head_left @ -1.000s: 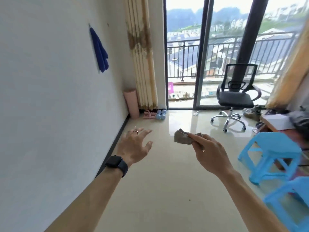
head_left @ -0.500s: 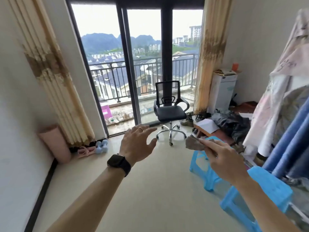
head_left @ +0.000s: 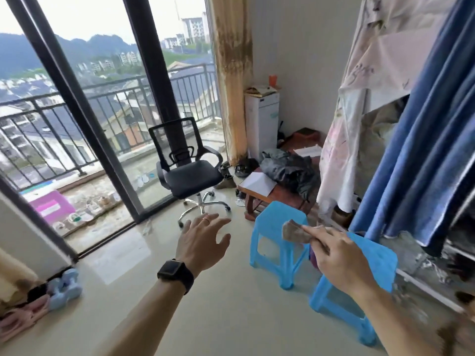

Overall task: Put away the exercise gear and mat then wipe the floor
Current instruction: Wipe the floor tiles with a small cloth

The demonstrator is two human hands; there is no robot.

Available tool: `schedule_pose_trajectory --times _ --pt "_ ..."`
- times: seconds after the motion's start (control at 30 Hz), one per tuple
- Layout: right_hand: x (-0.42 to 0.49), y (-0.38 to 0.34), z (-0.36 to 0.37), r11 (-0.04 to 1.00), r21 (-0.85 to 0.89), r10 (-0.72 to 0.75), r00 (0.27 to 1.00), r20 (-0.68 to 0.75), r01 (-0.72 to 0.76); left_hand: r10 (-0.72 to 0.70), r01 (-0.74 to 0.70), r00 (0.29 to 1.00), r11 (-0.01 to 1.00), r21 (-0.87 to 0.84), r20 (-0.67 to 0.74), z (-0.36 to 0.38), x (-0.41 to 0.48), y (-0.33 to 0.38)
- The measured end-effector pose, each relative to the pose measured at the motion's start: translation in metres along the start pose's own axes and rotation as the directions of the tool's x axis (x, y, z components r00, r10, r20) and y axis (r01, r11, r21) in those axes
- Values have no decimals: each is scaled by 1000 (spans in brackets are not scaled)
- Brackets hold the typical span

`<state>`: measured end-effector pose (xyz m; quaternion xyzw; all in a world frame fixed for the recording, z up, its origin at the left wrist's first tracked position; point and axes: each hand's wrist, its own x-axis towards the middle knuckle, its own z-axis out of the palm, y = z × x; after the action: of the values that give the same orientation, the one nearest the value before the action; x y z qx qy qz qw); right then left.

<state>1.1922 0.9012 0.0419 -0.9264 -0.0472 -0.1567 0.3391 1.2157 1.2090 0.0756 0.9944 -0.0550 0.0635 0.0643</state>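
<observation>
Above the floor, mid-room: cloth [head_left: 294, 231] held up in the air just in front of the blue stool [head_left: 277, 217], clear of the tiles.
Right hand [head_left: 341, 258]: fingers and thumb pinching one end of the cloth, the crumpled rest sticking out to the left.
Left hand [head_left: 203, 242]: stretched forward, fingers spread wide and loose, holding nothing; watch [head_left: 176, 274] on the wrist.
Exercise gear: pale blue dumbbells [head_left: 64, 286] and a pink piece [head_left: 18, 322] down at the floor's left edge by the wall, well apart from both hands; probably already put away.
Mat: not in view.
Floor [head_left: 205, 317]: glossy tiles; office chair [head_left: 190, 176] near the glass door, low table [head_left: 277, 194] behind the blue stool, second blue stool [head_left: 377, 260] just under the right hand.
Step in hand: judged to be wiping, not yet begun.
Doing it well: crouch first; open the cloth out and press it flat under the palm instead of pinching one end, for wider contact.
Strokes: overlapping passes from the wall edge, backing away to avoid treading on wiped tile.
Obstacles: lift the stools and roll the chair aside with the free left hand; otherwise patches left under them.
Risk: slippery footing on damp tile.
</observation>
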Motion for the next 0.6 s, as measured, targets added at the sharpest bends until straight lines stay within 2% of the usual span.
schedule_pose_trajectory --times 0.3,0.6 --pt "163 82 85 972 35 228 966 121 -234 3 -4 992 1000 8 130 85 200 -12" --pt "276 154 154 917 -58 396 884 248 -394 65 -43 955 996 -83 290 164 355 12"
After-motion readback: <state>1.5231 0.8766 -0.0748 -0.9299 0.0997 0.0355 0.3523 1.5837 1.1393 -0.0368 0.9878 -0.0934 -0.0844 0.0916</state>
